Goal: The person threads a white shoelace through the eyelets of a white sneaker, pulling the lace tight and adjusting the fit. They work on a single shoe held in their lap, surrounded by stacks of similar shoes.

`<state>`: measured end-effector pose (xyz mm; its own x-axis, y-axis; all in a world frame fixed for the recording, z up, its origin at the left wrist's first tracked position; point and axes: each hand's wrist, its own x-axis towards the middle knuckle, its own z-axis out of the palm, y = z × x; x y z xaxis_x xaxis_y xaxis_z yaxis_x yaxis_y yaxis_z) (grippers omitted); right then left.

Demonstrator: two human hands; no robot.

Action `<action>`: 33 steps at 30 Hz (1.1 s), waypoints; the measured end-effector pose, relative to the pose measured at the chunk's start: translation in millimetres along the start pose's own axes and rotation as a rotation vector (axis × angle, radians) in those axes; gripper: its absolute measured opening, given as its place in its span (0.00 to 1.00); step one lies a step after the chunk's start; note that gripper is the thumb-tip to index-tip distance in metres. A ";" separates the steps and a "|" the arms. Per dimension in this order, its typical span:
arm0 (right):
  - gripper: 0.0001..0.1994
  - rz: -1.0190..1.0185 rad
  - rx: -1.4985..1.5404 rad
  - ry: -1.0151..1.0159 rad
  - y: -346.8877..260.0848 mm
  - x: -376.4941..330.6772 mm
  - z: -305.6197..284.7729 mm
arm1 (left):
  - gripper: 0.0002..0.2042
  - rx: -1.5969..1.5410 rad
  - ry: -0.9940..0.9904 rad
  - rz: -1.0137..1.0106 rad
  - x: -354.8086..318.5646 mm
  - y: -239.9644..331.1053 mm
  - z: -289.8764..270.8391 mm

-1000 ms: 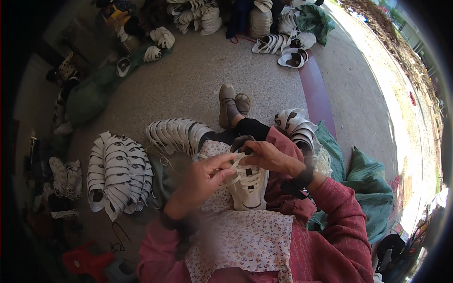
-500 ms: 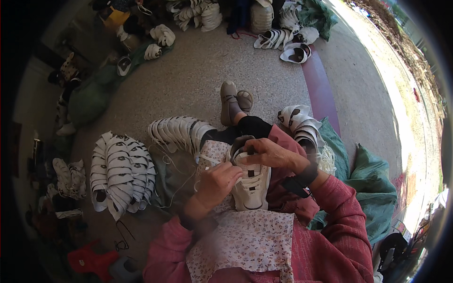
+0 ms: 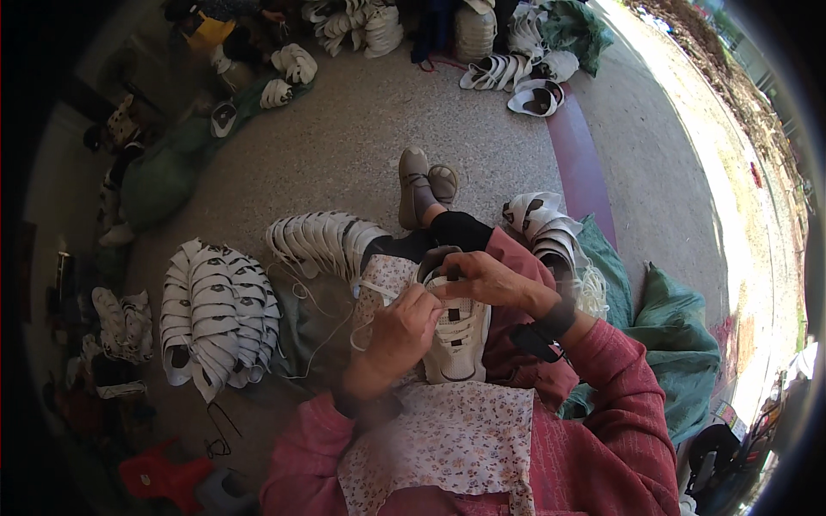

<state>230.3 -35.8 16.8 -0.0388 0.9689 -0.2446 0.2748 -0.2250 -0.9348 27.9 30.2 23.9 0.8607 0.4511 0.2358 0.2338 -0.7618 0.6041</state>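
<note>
A white shoe upper (image 3: 456,344) with a dark collar lies across my lap, its toe pointing toward me and several lace rows crossing its front. My left hand (image 3: 403,328) is closed at the upper's left edge, pinching a thin white shoelace (image 3: 379,289); the exact grip is partly hidden by the fingers. From the other side my right hand (image 3: 492,282) reaches over the collar and tongue, thumb and fingers closed on the upper near its top eyelets. The fingertips of both hands meet there. Under the upper is a floral apron (image 3: 456,430).
Nested white uppers form a stack (image 3: 219,314) on the left, a curved row (image 3: 323,243) beside my leg and another pile (image 3: 546,225) to the right. Green sacking (image 3: 675,344) lies at the right. A red plastic stool (image 3: 163,475) stands lower left. More uppers (image 3: 503,73) lie farther off.
My left hand has moved up and slightly right, bringing its fingertips to those of my right hand. The right hand stays at the top of the upper.
</note>
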 end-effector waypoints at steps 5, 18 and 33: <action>0.14 0.032 0.159 0.011 7.4 -0.3 2.5 | 0.04 0.004 -0.096 0.011 3.4 -1.0 -5.0; 0.13 0.015 0.220 -0.003 16.1 4.6 3.9 | 0.04 -0.118 -0.100 -0.153 4.2 -2.8 -1.8; 0.13 0.014 0.338 -0.092 26.4 9.5 -2.0 | 0.06 -0.551 -0.038 -0.125 -2.5 -16.4 -4.2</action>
<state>239.1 -32.4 -9.7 -0.1279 0.9554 -0.2661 -0.0574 -0.2750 -0.9597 20.0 43.6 16.6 0.8598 0.4974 0.1154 0.0730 -0.3435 0.9363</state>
